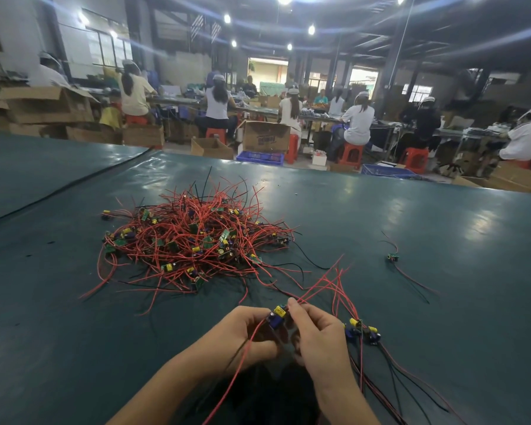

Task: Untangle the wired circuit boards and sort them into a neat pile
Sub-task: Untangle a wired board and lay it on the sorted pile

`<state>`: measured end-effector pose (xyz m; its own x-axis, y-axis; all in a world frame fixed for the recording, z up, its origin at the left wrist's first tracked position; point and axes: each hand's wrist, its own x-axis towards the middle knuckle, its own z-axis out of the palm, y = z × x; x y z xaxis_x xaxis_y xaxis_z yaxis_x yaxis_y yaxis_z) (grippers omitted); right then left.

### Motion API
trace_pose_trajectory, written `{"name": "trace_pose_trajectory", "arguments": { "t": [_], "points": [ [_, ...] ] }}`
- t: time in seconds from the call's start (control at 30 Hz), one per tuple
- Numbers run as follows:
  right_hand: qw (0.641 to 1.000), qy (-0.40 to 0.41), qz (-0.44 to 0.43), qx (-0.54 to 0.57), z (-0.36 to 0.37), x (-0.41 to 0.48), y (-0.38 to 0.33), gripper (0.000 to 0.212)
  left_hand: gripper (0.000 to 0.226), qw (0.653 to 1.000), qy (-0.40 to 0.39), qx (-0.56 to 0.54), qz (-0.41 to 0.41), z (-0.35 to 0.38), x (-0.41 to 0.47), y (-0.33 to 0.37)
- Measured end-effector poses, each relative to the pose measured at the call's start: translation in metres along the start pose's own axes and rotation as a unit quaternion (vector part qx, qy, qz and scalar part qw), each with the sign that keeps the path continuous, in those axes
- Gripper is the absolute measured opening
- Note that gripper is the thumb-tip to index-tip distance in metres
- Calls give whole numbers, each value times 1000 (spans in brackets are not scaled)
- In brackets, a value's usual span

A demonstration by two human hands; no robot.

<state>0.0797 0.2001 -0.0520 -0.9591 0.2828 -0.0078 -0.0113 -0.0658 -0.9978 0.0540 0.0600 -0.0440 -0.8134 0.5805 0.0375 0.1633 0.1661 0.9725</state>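
Note:
A big tangled heap of small circuit boards (193, 243) with red and black wires lies on the dark green table (411, 216), ahead and left of me. Near the front edge my left hand (246, 331) and my right hand (316, 332) together hold one small board (277, 317) with a yellow part and a blue capacitor. Both hands curl their fingers round it, and its red wires run up to the right and down toward me. Just right of my right hand lies a small group of sorted boards (364, 329), their wires trailing toward me.
One loose board with wires (393, 257) lies alone at the right of the table. A black cable (74, 185) crosses the far left of the table. Beyond the far edge sit cardboard boxes (265, 137), blue crates, red stools and several seated workers.

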Motion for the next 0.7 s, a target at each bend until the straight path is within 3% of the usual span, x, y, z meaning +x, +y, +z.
{"name": "trace_pose_trajectory", "arguments": {
  "t": [0.1, 0.27, 0.43, 0.7],
  "points": [
    [1000, 6, 23, 7, 0, -1, -1, 34, 20, 998, 11, 56, -27, -1, 1, -2],
    [1000, -6, 0, -19, 1, -5, -3, 35, 39, 988, 78, -109, -83, 0, 3, 5],
    [998, -9, -51, -46, 1, -8, -4, 25, 32, 989, 56, -116, -71, -2, 1, 4],
    [995, -23, -78, -54, 5, -8, 2, 23, 25, 958, 161, -225, -73, -5, 10, 0]
  ]
}}
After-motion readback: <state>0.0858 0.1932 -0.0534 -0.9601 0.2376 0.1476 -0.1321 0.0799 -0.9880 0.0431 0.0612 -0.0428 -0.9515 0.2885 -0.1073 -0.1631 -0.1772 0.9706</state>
